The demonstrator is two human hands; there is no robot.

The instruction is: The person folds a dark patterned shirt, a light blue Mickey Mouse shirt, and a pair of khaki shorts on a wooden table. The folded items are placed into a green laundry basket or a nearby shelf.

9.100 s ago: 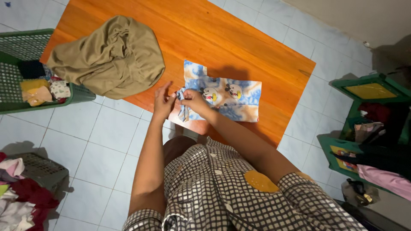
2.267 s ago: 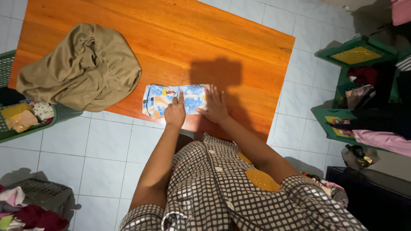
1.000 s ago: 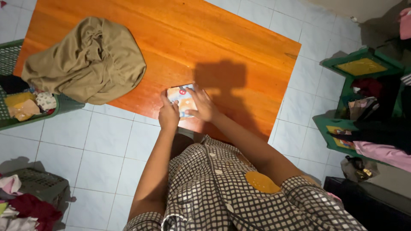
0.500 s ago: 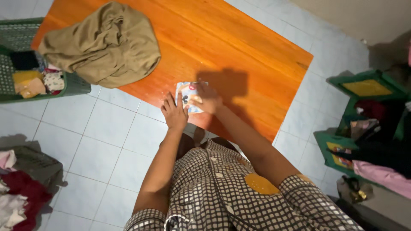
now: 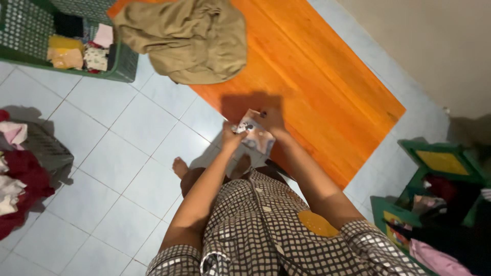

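Both hands meet at the middle of the frame on a small folded printed cloth (image 5: 254,137), lifted at the near edge of the orange table (image 5: 327,92): the left hand (image 5: 230,137) pinches its left side, the right hand (image 5: 270,121) closes over its top edge. The cloth looks fully folded into a compact square, so its folding seems done. A crumpled olive garment (image 5: 189,38) lies unfolded at the table's upper left. Further out, a green basket (image 5: 125,64) in the upper-left corner holds small folded pieces, and loose clothes (image 5: 15,179) sit at the left edge.
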